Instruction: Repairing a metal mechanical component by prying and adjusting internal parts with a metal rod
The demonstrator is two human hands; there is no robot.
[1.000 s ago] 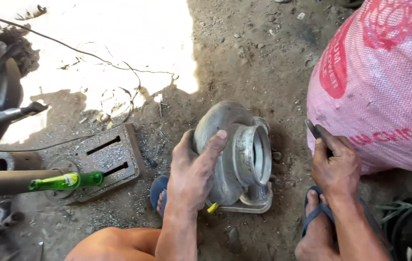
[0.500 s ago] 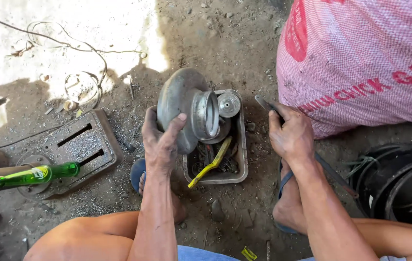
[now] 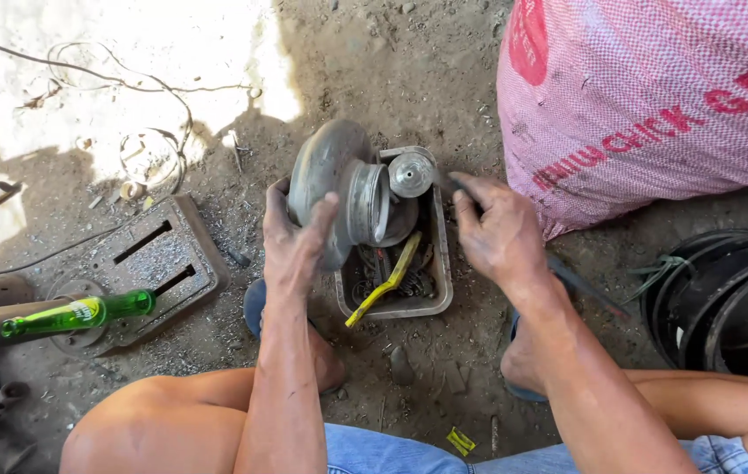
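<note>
My left hand (image 3: pixel 297 235) grips a grey snail-shaped metal housing (image 3: pixel 339 184) and holds it tilted over a shallow grey tray (image 3: pixel 438 263) on the dirt floor. The housing's round opening faces right, with a small shiny metal cap (image 3: pixel 412 171) beside it. In the tray lie small dark metal parts and a yellow-handled tool (image 3: pixel 384 283). My right hand (image 3: pixel 497 230) is at the tray's right rim, closed on a thin dark tool (image 3: pixel 583 283) whose shaft runs back under my wrist.
A large pink woven sack (image 3: pixel 646 105) stands at the right. Black round rims (image 3: pixel 725 303) lie at far right. A slotted metal base plate (image 3: pixel 150 263) and a green glass bottle (image 3: pixel 75 313) are at left. Loose wire (image 3: pixel 146 132) lies on the sunlit ground.
The view has shifted, so everything sits further left. My left hand has tipped the housing back off the tray, uncovering the yellow-handled tool inside. My right hand has come from the sack to the tray's rim.
</note>
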